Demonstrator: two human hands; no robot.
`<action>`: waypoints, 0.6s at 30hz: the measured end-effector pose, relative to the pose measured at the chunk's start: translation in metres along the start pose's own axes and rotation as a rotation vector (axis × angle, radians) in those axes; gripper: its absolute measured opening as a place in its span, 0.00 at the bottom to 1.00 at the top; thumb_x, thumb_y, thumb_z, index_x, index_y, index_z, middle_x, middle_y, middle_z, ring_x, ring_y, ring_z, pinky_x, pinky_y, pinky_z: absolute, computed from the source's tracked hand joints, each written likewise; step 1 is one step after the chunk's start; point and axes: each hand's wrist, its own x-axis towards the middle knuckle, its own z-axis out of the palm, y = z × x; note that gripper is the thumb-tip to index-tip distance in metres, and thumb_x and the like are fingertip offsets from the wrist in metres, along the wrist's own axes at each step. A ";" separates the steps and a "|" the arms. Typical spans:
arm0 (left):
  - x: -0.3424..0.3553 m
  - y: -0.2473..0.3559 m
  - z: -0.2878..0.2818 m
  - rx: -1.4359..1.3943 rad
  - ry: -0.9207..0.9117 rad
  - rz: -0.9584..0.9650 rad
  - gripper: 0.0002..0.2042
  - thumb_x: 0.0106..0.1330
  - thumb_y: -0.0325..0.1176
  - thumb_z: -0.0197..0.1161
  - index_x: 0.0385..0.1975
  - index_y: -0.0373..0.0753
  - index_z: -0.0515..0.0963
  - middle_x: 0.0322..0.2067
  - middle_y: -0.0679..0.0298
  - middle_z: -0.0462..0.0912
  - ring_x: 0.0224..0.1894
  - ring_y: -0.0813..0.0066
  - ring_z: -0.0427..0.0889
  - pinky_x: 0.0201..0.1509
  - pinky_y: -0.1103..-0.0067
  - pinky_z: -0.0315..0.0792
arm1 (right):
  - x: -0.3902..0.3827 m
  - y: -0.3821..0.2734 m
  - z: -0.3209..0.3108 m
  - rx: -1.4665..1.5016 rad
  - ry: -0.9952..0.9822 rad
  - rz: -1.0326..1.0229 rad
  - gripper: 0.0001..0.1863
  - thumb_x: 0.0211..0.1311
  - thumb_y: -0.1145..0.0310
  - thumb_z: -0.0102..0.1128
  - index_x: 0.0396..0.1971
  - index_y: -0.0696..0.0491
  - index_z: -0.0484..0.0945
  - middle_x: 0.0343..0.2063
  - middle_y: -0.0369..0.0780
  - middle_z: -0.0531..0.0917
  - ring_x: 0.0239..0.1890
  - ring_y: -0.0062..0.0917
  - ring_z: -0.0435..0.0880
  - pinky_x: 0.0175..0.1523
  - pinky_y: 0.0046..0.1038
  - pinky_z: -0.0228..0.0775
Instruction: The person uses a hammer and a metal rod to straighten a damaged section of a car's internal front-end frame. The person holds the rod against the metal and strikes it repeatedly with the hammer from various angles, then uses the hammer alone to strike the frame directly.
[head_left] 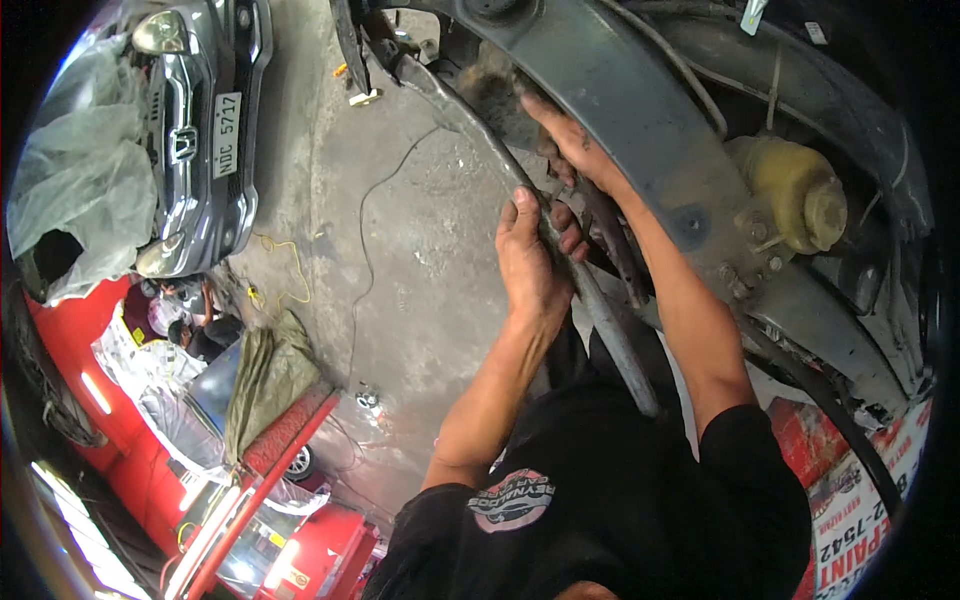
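Note:
My left hand is wrapped round a long grey metal bar. The bar slants from the dark underbody parts at the top down to the front of my black shirt, with its lower end by my waist. My right hand reaches up beside a broad dark frame member of a raised vehicle. One finger stretches up along a rusty part, while the others curl in round something hidden from view. Just below this hand hangs a dark curved metal piece.
A yellow rounded part is fixed to the frame at right. Across the concrete floor run a black cable and a yellow cord. A grey car stands at upper left; another person works beyond a red post.

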 end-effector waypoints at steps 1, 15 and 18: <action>-0.002 0.001 0.002 0.005 -0.006 0.007 0.14 0.80 0.49 0.53 0.42 0.44 0.68 0.30 0.67 0.69 0.26 0.79 0.66 0.28 0.80 0.64 | 0.008 0.021 -0.006 -0.176 -0.056 -0.042 0.24 0.75 0.46 0.56 0.43 0.56 0.82 0.21 0.35 0.75 0.15 0.17 0.68 0.19 0.23 0.60; 0.000 -0.001 0.002 -0.108 0.053 0.019 0.12 0.80 0.47 0.52 0.44 0.44 0.68 0.29 0.68 0.68 0.25 0.78 0.67 0.26 0.80 0.63 | -0.002 -0.015 0.007 0.433 -0.028 0.131 0.24 0.81 0.51 0.43 0.57 0.55 0.78 0.22 0.33 0.73 0.14 0.15 0.65 0.18 0.20 0.61; 0.000 -0.005 0.018 -0.114 -0.063 -0.011 0.13 0.80 0.47 0.52 0.45 0.42 0.70 0.29 0.68 0.69 0.25 0.78 0.68 0.26 0.80 0.63 | 0.038 0.100 0.006 -0.108 -0.322 -0.034 0.25 0.80 0.50 0.44 0.63 0.52 0.75 0.21 0.32 0.72 0.13 0.15 0.63 0.19 0.17 0.60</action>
